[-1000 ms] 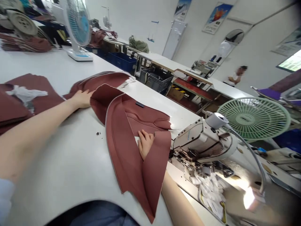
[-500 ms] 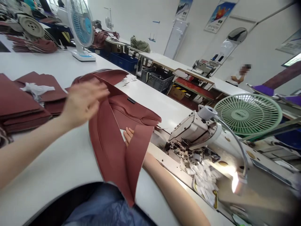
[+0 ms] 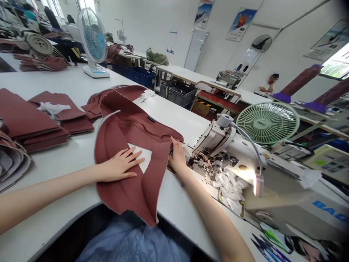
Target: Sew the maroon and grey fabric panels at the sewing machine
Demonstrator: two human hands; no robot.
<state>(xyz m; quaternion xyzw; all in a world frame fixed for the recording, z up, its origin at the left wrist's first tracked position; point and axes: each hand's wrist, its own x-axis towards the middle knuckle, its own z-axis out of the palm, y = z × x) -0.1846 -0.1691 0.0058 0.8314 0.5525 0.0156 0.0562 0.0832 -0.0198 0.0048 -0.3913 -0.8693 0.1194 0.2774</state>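
A large maroon fabric piece (image 3: 128, 127) with a grey edge lies across the white table (image 3: 68, 160), its lower end hanging over the front edge. My left hand (image 3: 121, 165) lies flat on it, fingers spread and open. My right hand (image 3: 177, 156) rests on the fabric's right edge, fingers curled on the cloth, close to the needle area of the white sewing machine (image 3: 218, 145). A small black tag (image 3: 151, 118) sits on the fabric.
Stacks of maroon pieces (image 3: 35, 123) lie at the left. A blue-and-white fan (image 3: 94, 40) stands at the back, a green fan (image 3: 267, 122) behind the machine. The machine's lamp (image 3: 257, 183) glows. Another person (image 3: 268, 85) sits far back.
My left hand came down from the air and now lies flat on the fabric. My right hand slid toward the machine with the fabric's edge. The fabric has spread out.
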